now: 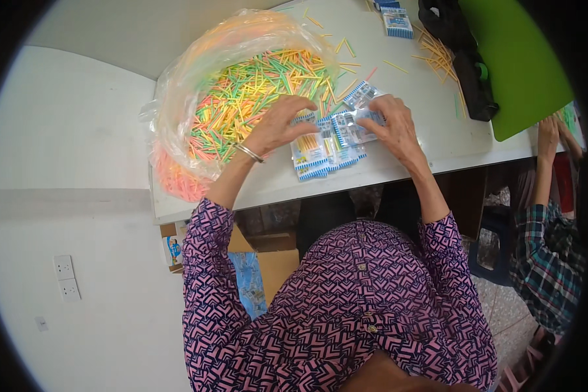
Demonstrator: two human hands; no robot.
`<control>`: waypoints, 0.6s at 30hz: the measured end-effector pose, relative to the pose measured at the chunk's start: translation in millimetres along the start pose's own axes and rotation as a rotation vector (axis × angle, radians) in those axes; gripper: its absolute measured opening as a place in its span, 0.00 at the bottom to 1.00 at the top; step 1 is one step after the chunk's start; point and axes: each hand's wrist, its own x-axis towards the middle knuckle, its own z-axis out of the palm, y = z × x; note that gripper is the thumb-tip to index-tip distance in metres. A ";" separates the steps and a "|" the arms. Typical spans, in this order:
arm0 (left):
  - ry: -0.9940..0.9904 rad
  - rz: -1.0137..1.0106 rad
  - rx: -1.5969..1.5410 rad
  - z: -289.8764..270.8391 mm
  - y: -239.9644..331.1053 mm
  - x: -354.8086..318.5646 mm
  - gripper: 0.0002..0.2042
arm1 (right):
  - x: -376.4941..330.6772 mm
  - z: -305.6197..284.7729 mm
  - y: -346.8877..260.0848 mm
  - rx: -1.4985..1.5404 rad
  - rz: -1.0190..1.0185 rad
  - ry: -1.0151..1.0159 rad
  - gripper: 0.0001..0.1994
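White table [438,137]: both hands' fingers [302,108] touch packets [326,147].

Bright even daylight, soft faint shadows, sharp centre, fisheye bending and black vignette at the rim

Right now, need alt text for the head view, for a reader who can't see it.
A person's left hand and right hand rest on small blue-and-white printed packets at the edge of a white table. A clear plastic bag of thin multicoloured sticks sits to the left; another person's hand works at the right edge.
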 end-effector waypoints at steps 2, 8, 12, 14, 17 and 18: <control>0.107 0.157 0.177 15.1 -4.3 12.5 0.19 | -7.4 2.1 7.5 -0.326 -0.146 0.170 0.19; 0.147 0.074 0.442 70.3 3.6 44.4 0.15 | -9.7 11.3 18.4 -0.434 -0.131 0.113 0.22; 0.215 0.077 0.389 74.6 0.2 50.3 0.12 | -8.7 9.2 12.1 -0.404 -0.085 0.070 0.24; 0.232 0.047 0.288 71.5 1.3 50.9 0.10 | -5.0 6.3 3.4 -0.448 -0.165 0.149 0.24; 0.240 0.153 0.216 60.1 12.9 50.3 0.08 | 4.3 -1.3 -11.7 -0.493 -0.341 0.140 0.18; 0.244 0.152 0.222 55.0 18.3 50.4 0.08 | 7.5 -4.2 -13.1 -0.490 -0.347 0.143 0.18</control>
